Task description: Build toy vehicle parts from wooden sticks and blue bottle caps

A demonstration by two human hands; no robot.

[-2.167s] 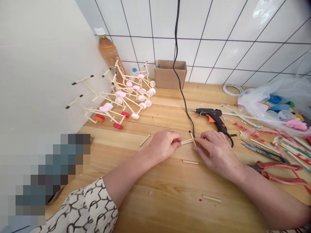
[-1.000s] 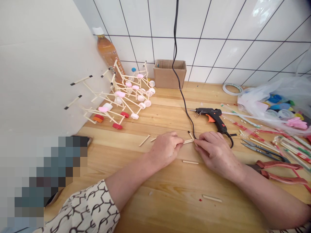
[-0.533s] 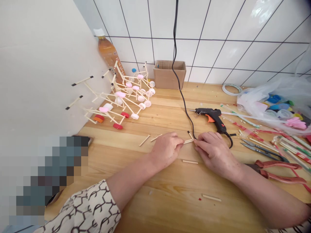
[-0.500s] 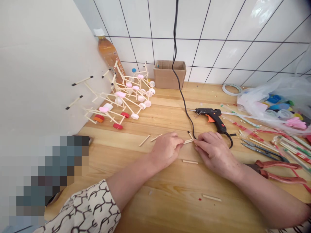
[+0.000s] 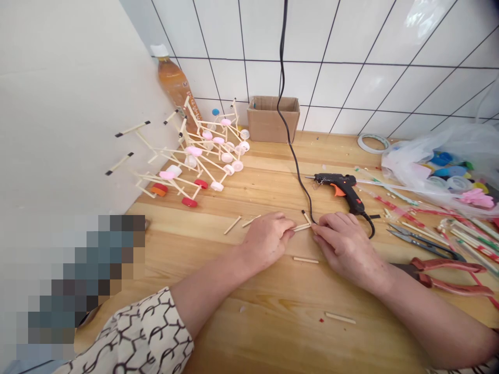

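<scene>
My left hand (image 5: pixel 268 236) pinches the left end of some short wooden sticks (image 5: pixel 301 227) lying close together. From the other side, my right hand (image 5: pixel 341 244) is closed at their right end, where a short stick with a black tip (image 5: pixel 305 216) angles upward. My fingertips cover the joint, so I cannot tell how the pieces meet. One loose wooden stick (image 5: pixel 305 259) lies just below my hands, another (image 5: pixel 233 225) to the left, and a third (image 5: pixel 340 318) nearer the front.
A black glue gun (image 5: pixel 337 183) lies beyond my right hand, with its cord. Snips (image 5: pixel 424 242) and red-handled pliers (image 5: pixel 448 272) are at the right. Small stick-and-bottle-cap carts (image 5: pixel 195 156) stand back left, near a bottle (image 5: pixel 175 83) and a cardboard box (image 5: pixel 273 119).
</scene>
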